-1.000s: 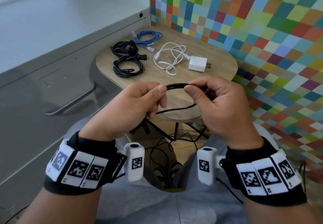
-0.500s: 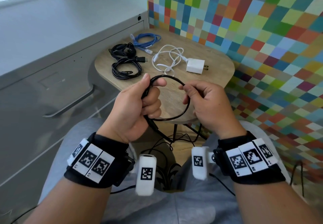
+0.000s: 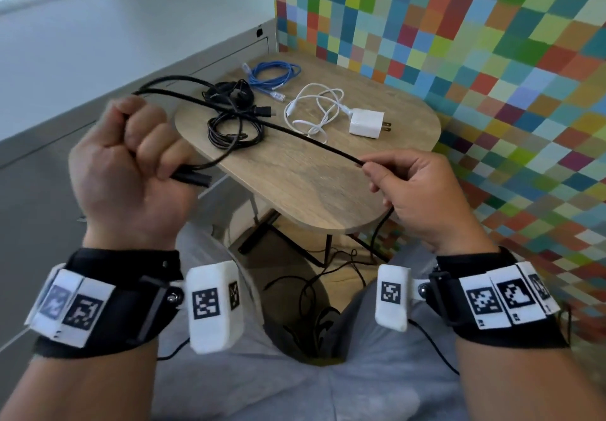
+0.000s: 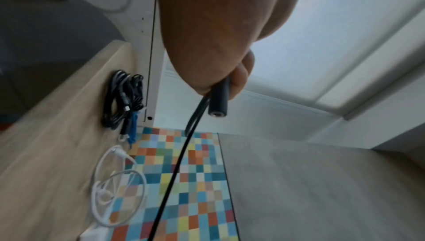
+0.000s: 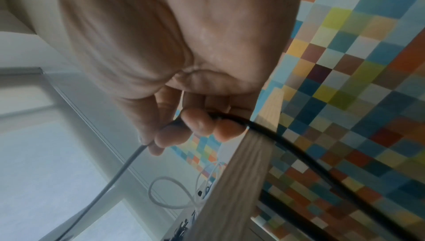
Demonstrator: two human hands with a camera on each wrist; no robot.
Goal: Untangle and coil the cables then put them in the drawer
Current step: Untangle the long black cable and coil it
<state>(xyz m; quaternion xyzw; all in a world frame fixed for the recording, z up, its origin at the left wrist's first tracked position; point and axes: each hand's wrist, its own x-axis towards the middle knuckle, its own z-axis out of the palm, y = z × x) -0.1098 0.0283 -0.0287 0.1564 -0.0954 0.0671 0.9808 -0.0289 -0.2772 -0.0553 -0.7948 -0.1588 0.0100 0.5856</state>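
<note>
My left hand (image 3: 131,158) is fisted round a loop of black cable (image 3: 295,131), with the cable's barrel-shaped end (image 4: 218,99) sticking out below the fist. The cable runs taut to my right hand (image 3: 403,187), which pinches it between thumb and fingertips (image 5: 200,123); from there it hangs down (image 3: 380,227) past the table edge. Both hands are held above the near edge of the small wooden table (image 3: 311,184). On it lie two coiled black cables (image 3: 232,125), a blue cable (image 3: 272,76) and a white cable with a charger (image 3: 364,122).
A grey cabinet with drawer fronts and a long handle (image 3: 39,145) stands to the left of the table. A multicoloured checkered wall (image 3: 459,43) is behind and to the right. More black cable lies loose on the floor (image 3: 318,289) between my knees.
My hands have moved apart, pulling the black cable straight between them. The left hand rose and went left with the loop; the right hand slid along the cable to the right.
</note>
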